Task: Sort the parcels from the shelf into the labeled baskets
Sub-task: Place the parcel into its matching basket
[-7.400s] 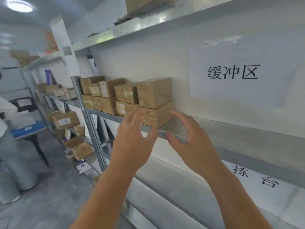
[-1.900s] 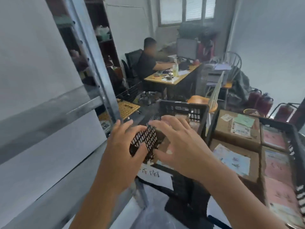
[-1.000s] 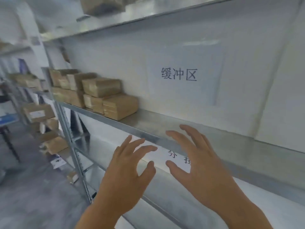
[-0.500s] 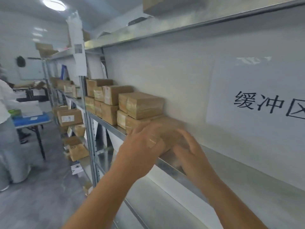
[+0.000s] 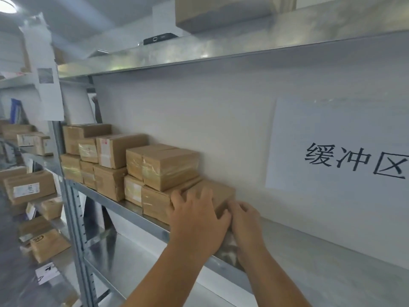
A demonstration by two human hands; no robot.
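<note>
Parcel [image 5: 221,193] at the row's end on the shelf [image 5: 309,251]: both hands' fingers [image 5: 194,202] clamped on it, ready to lift.

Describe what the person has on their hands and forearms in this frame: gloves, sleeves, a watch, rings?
Nothing is worn that shows. The left hand and right hand are bare, with no gloves. Both forearms are uncovered down to the bottom edge of the picture, so no sleeve shows. No watch, bracelet or band sits on either wrist. No ring shows, though the fingers are too blurred to be sure.
</note>
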